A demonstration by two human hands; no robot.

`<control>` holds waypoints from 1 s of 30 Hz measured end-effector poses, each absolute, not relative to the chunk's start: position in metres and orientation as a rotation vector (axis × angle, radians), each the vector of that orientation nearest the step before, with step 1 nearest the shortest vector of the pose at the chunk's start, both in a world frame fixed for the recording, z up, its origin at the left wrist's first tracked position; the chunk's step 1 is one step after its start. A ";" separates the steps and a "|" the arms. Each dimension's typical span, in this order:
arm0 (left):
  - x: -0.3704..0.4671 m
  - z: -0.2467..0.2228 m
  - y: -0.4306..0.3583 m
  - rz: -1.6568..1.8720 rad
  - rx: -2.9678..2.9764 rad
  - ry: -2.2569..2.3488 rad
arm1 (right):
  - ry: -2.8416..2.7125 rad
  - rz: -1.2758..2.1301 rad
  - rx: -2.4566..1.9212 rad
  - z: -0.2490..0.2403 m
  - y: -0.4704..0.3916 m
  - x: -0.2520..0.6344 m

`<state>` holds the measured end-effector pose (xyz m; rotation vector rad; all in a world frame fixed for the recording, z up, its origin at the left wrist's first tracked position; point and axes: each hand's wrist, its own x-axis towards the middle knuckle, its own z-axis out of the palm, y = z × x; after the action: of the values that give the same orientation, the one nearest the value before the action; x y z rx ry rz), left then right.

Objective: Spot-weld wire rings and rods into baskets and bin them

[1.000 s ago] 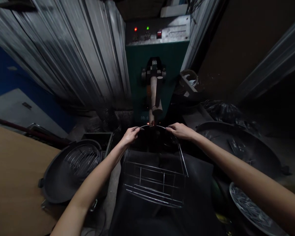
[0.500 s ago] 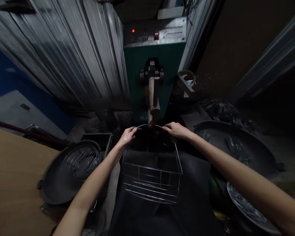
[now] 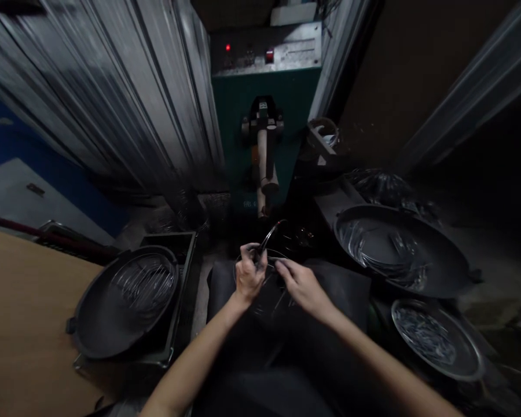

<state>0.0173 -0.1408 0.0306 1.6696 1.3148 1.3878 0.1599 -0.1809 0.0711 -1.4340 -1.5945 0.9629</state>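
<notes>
My left hand [image 3: 250,273] is closed on a wire frame [image 3: 269,234], whose curved rim rises above the fingers. Close beside it on the right, my right hand [image 3: 296,281] has its fingers pressed together near the wires; what they hold, if anything, is too dark and blurred to tell. Both hands are over the dark cloth on my lap [image 3: 342,289]. Just beyond them, the rod-like arm [image 3: 267,162] of the green machine [image 3: 230,110] points down towards the wire. The lower part of the frame is hard to make out.
To the left, a black pan [image 3: 99,324] holds curved wires. On the right are a large dark pan [image 3: 438,255] with wire pieces and a round tray [image 3: 477,362] of short metal pieces. A tan board [image 3: 21,324] fills the lower left.
Both hands have come closer together and lower, away from the machine's arm. The wire frame has been turned, so its basket shape no longer hangs spread out below the hands.
</notes>
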 end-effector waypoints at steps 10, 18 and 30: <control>-0.007 -0.013 -0.173 1.173 2.064 1.025 | -0.993 1.144 -1.290 0.013 -0.184 0.123; -0.062 -0.055 -0.205 1.098 0.685 1.453 | -0.731 1.192 -1.207 0.053 -0.167 0.146; -0.006 0.007 -0.142 1.297 1.074 1.394 | -0.270 1.236 -0.895 0.046 -0.156 0.177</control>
<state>-0.0056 -0.1420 0.0074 1.0736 1.3944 1.2972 0.1766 -0.1555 0.0459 -0.8953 -0.2696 1.2359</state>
